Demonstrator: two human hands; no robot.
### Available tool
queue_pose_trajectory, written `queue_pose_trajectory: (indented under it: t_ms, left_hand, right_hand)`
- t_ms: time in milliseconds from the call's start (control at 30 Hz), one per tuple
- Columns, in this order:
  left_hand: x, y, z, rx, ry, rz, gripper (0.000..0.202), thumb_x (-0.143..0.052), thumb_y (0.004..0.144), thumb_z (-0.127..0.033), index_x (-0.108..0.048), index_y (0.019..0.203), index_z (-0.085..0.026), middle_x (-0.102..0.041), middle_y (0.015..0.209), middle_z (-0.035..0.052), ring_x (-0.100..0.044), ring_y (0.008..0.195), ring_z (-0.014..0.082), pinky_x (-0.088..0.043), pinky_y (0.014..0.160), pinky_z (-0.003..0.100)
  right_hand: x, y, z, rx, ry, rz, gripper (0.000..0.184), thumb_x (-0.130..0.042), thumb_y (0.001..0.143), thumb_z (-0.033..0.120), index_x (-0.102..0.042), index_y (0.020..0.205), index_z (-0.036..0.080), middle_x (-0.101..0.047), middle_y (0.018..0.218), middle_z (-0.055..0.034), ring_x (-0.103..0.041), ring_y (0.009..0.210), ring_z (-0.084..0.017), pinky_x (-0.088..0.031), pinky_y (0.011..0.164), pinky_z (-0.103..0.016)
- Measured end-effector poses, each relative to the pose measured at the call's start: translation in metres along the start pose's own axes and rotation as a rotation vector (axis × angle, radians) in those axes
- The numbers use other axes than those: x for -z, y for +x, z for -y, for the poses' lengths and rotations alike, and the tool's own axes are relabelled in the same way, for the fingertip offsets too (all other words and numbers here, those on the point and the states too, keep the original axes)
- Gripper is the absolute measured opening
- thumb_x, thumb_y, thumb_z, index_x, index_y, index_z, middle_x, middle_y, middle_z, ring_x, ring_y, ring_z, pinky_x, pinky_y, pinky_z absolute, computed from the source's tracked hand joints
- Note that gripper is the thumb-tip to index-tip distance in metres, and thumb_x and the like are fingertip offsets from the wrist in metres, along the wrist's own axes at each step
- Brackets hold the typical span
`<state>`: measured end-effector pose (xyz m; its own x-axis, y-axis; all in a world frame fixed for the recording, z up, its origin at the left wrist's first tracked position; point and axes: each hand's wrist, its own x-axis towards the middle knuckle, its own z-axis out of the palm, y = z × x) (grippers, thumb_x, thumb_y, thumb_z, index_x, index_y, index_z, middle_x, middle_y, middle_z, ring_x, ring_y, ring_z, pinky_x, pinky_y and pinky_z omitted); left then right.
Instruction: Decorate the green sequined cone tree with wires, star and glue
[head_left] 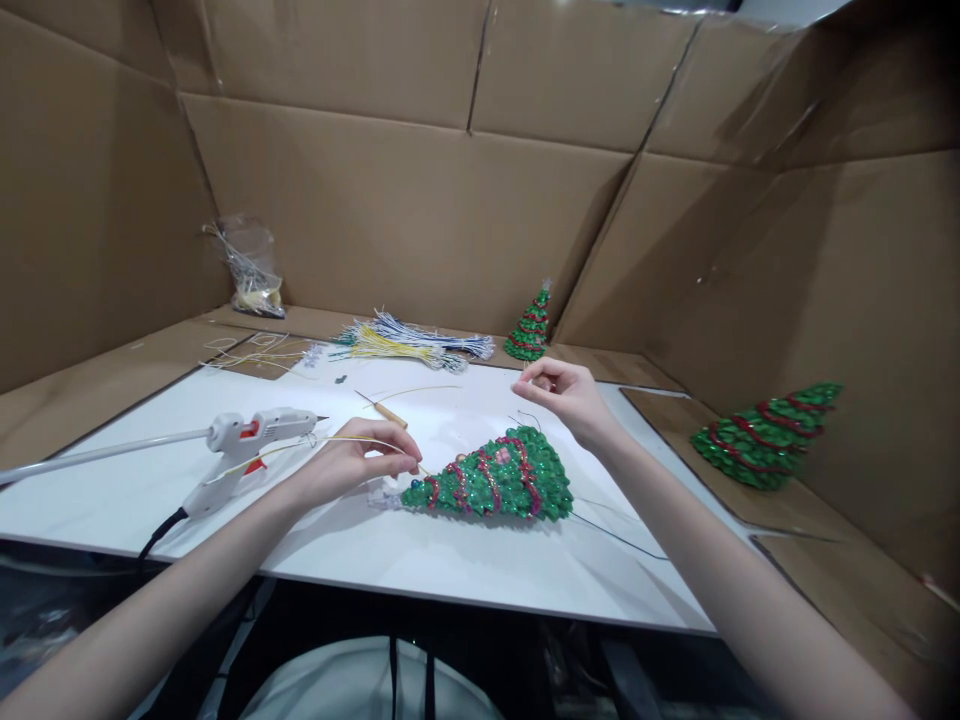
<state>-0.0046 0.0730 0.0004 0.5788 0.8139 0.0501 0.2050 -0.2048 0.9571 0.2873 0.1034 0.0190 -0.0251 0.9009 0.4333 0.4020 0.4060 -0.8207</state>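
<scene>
A green sequinned cone tree [495, 480] with red bead garlands lies on its side on the white board [420, 560], tip pointing left. My left hand [360, 462] is closed in a pinch at the tree's tip, fingers pressed on something small and on a thin yellowish wire. My right hand [566, 395] hovers above the tree's base, fingers pinched together on a fine thread or wire that I can barely make out.
A white hot-glue gun [247, 445] lies left on the board with its black cord. A wooden-handled tool [390, 412] lies mid-board. Bundles of yellow and blue wires [412, 345], a plastic bag [251, 270], an upright small tree [530, 328] and a lying tree [765, 435] sit around; cardboard walls enclose everything.
</scene>
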Motion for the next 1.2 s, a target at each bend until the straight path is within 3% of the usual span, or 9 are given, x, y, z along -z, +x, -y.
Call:
queue_pose_trajectory:
  t_ms: [200,533,733,800,933,1033,1200]
  left_hand:
    - [0.000,0.001,0.000,-0.004,0.000,-0.002,0.010,-0.065,0.078,-0.024,-0.068,0.078,-0.015,-0.071,0.078,0.0044,-0.065,0.079,0.0151,-0.046,0.066,0.022]
    - [0.000,-0.001,0.000,-0.017,0.023,0.002,0.010,-0.064,0.079,-0.024,-0.068,0.079,-0.015,-0.071,0.079,0.0037,-0.064,0.079,0.0149,-0.046,0.066,0.022]
    - [-0.001,0.000,0.000,-0.011,0.043,-0.011,0.009,-0.064,0.078,-0.023,-0.069,0.078,-0.015,-0.071,0.080,0.0038,-0.064,0.080,0.0146,-0.046,0.068,0.022]
    - [-0.001,0.000,0.002,-0.018,0.046,-0.014,0.009,-0.064,0.078,-0.023,-0.069,0.079,-0.015,-0.070,0.080,0.0037,-0.063,0.080,0.0144,-0.046,0.069,0.022]
    - [-0.001,0.001,0.005,-0.029,0.060,-0.018,0.008,-0.065,0.079,-0.023,-0.070,0.079,-0.016,-0.070,0.081,0.0031,-0.063,0.081,0.0141,-0.045,0.071,0.022]
    - [-0.001,0.001,0.005,-0.025,0.077,-0.022,0.008,-0.065,0.078,-0.023,-0.070,0.078,-0.016,-0.070,0.080,0.0027,-0.062,0.081,0.0140,-0.045,0.071,0.023]
    - [-0.001,0.000,0.004,-0.034,0.099,-0.015,0.009,-0.066,0.078,-0.024,-0.070,0.078,-0.017,-0.070,0.080,0.0021,-0.062,0.080,0.0140,-0.044,0.073,0.023]
  right_hand:
    - [-0.001,0.001,0.002,0.005,-0.029,0.003,0.036,-0.064,0.075,0.053,-0.062,0.065,0.018,-0.039,0.054,0.0032,-0.029,0.054,-0.011,-0.020,0.052,-0.029]
    - [0.001,0.004,-0.008,0.009,0.028,0.001,0.032,-0.081,0.057,0.041,-0.062,0.068,0.018,-0.027,0.055,0.0077,-0.025,0.053,-0.009,-0.020,0.052,-0.026]
    - [-0.002,0.005,-0.012,-0.008,-0.026,-0.035,0.037,-0.067,0.070,0.053,-0.060,0.061,0.018,-0.036,0.052,0.0046,-0.028,0.052,-0.010,-0.020,0.051,-0.027]
    - [-0.002,0.005,-0.016,-0.017,-0.049,-0.045,0.037,-0.070,0.067,0.053,-0.061,0.060,0.018,-0.038,0.052,0.0042,-0.029,0.052,-0.010,-0.020,0.051,-0.028]
    - [-0.001,0.007,-0.028,-0.050,-0.059,-0.083,0.036,-0.081,0.052,0.047,-0.063,0.060,0.017,-0.027,0.049,0.0079,-0.024,0.051,-0.009,-0.017,0.051,-0.027]
    - [0.001,0.007,-0.035,-0.072,-0.065,-0.098,0.038,-0.083,0.049,0.048,-0.062,0.060,0.017,-0.025,0.049,0.0088,-0.022,0.050,-0.008,-0.016,0.051,-0.026]
    - [0.002,0.007,-0.037,-0.126,-0.143,-0.161,0.046,-0.061,0.072,0.061,-0.061,0.060,0.017,-0.029,0.049,0.0057,-0.028,0.049,-0.010,-0.021,0.052,-0.028]
